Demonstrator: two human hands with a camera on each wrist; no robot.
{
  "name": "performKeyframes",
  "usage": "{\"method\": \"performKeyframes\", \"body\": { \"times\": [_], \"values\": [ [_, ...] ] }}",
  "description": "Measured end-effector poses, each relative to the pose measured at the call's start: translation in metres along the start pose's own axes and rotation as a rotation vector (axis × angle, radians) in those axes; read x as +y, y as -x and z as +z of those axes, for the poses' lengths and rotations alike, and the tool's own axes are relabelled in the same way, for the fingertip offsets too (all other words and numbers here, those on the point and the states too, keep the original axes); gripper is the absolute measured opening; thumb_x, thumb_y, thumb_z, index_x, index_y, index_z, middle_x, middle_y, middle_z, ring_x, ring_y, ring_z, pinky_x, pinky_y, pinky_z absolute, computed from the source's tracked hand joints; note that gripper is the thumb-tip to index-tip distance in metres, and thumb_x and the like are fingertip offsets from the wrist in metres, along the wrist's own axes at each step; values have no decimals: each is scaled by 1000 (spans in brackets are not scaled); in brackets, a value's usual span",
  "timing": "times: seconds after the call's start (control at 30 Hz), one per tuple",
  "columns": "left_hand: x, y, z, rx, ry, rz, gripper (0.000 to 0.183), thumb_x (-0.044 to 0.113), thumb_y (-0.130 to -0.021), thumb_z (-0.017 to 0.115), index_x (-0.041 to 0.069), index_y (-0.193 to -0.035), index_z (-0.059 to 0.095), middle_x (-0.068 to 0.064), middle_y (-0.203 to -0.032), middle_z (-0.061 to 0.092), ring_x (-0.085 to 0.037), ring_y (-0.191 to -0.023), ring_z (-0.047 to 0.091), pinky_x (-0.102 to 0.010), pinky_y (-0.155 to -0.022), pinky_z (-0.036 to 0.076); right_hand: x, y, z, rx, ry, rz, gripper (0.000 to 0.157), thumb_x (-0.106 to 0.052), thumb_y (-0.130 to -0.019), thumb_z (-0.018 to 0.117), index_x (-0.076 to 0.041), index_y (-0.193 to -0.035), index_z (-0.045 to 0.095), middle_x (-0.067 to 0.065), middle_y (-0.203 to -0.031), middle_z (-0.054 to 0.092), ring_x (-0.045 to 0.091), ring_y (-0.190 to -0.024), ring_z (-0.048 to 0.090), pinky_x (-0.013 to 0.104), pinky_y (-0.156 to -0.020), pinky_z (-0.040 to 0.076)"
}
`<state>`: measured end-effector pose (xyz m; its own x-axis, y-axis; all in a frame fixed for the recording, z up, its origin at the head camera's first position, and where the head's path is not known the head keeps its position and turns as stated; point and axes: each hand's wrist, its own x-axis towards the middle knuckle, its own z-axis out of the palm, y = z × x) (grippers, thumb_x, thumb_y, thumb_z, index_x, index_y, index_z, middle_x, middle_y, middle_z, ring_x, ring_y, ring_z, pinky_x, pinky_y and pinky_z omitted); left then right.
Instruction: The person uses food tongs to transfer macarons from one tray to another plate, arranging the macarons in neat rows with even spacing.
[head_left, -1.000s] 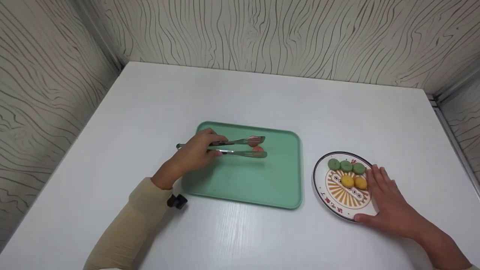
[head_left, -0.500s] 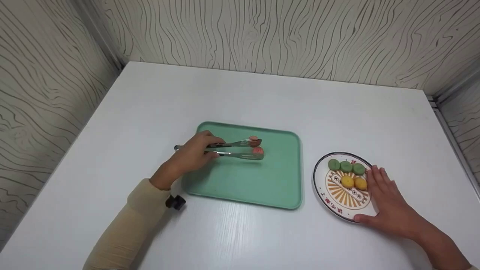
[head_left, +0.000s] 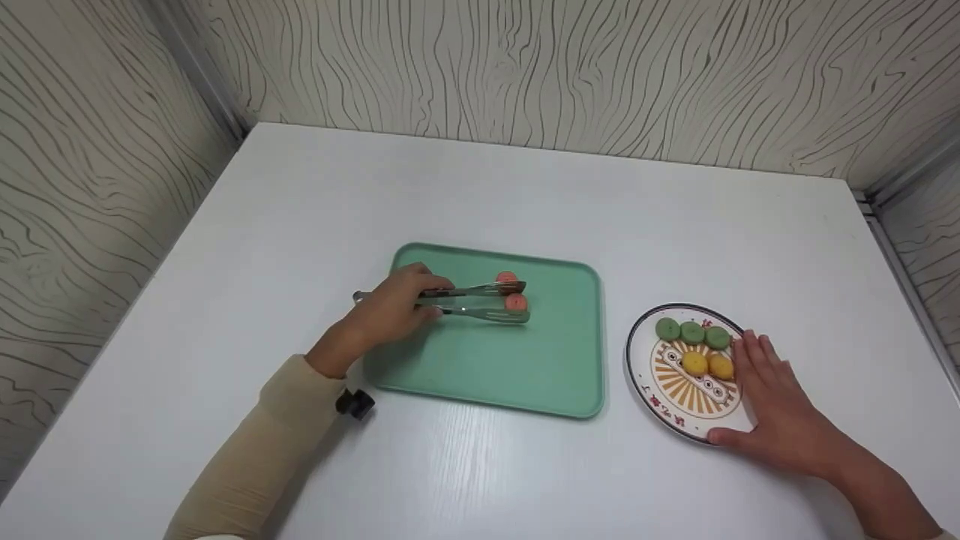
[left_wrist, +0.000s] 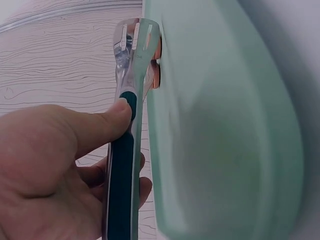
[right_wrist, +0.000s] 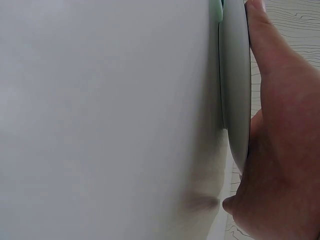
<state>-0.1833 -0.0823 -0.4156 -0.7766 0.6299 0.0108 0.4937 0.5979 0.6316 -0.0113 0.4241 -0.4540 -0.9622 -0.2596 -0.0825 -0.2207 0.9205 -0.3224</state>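
My left hand (head_left: 394, 304) grips a pair of metal tongs (head_left: 484, 313) over the green tray (head_left: 487, 367). The slotted ends are spread apart. In the head view, one far round orange-pink piece (head_left: 507, 277) is partly covered by the upper arm of the tongs, and a near one (head_left: 516, 302) shows between the arms. Whether the tongs touch either piece I cannot tell. At the right, my right hand (head_left: 780, 405) rests along the rim of a patterned white plate (head_left: 652, 386), fingers straight and thumb apart. Round green pieces (head_left: 692, 332) and two yellow ones (head_left: 695, 364) lie on the plate.
The white table (head_left: 465, 480) extends around tray and plate, with a narrow strip of tabletop between them. Wood-grain patterned panels (head_left: 525, 75) stand behind the table and at its sides. A small black device (head_left: 355, 403) sits at the left wrist.
The tongs have dipped slightly toward the near side of the tray, and their ends are a little farther left than one second ago. Right hand, plate and pieces look still.
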Motion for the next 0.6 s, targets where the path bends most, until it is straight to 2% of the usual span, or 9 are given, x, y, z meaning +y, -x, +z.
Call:
{"method": "performKeyframes", "body": {
  "times": [0.33,0.6],
  "values": [
    [1,-3,5,-7,3,-12,32,5,-94,72,2,-126,70,-17,-115,63,-29,-105,58,-45,-95,50,0,0,1,-3,0,-1,130,-52,-80,82,5,-160,-3,28,-166,-6,29,-153,-21,23,-113,-21],
    [5,-6,9,13,1,11,31,5,-95,71,0,-126,69,-18,-114,65,-31,-104,59,-47,-95,50,0,0,1,-2,9,-1,130,-52,-80,82,4,-160,-5,28,-166,-7,30,-153,-22,22,-112,-21]
  ]
}}
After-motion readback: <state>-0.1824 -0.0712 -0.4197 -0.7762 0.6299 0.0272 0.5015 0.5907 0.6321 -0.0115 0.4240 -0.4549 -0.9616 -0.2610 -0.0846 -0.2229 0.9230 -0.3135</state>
